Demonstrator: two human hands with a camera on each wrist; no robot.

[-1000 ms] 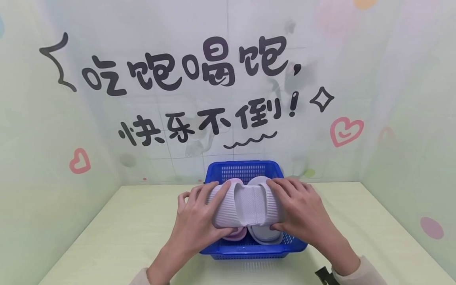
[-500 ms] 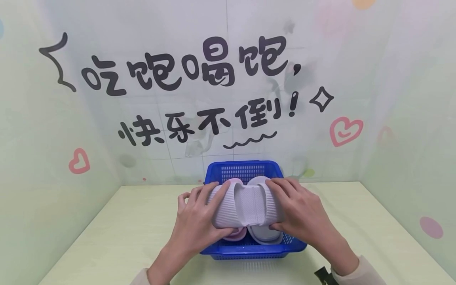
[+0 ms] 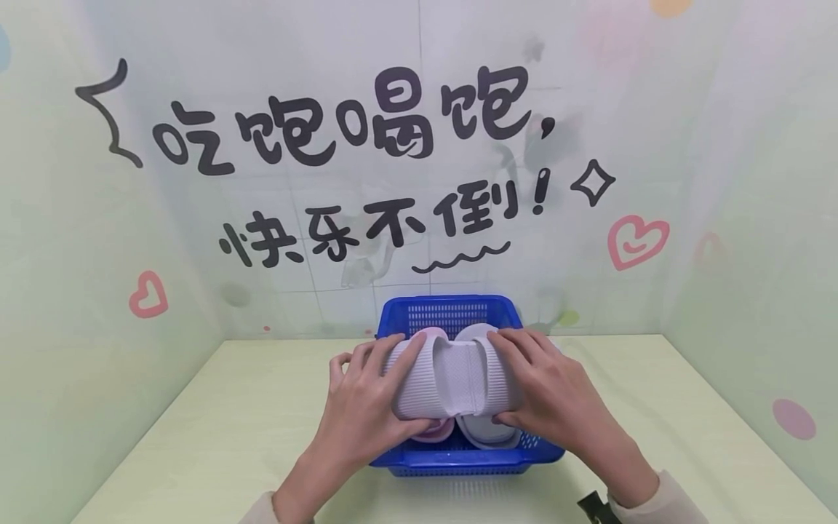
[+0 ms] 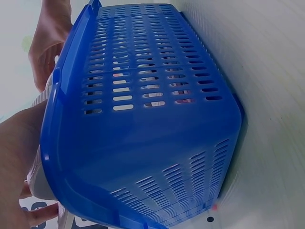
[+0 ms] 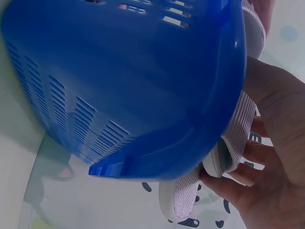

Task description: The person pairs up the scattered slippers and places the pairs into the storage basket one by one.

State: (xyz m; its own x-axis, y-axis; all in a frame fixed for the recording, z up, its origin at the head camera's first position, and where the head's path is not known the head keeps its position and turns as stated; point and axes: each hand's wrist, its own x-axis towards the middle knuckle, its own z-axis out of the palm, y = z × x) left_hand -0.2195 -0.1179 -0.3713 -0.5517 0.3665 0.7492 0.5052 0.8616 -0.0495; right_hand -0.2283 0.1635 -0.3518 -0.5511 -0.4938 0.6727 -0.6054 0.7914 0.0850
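Observation:
A pair of pale, whitish slippers with ribbed straps is held up side by side over a blue plastic basket (image 3: pixel 465 458). My left hand (image 3: pixel 363 393) grips the left slipper (image 3: pixel 415 386), thumb below and fingers over the top. On the other side my right hand (image 3: pixel 556 378) grips the right slipper (image 3: pixel 503 386) in a similar way. Their inner edges touch. Beneath them, a pink slipper (image 3: pixel 433 431) and a light grey slipper (image 3: pixel 491 433) show inside the basket, partly covered. In the right wrist view, one held slipper's end (image 5: pixel 183 195) sticks out past the basket rim.
The basket stands on a pale wooden table (image 3: pixel 275 407), close to a back wall (image 3: pixel 419 175) with black lettering. Side walls flank the table. A small black object (image 3: pixel 599 507) is by the right sleeve. Slotted basket walls (image 4: pixel 138 138) fill most of both wrist views.

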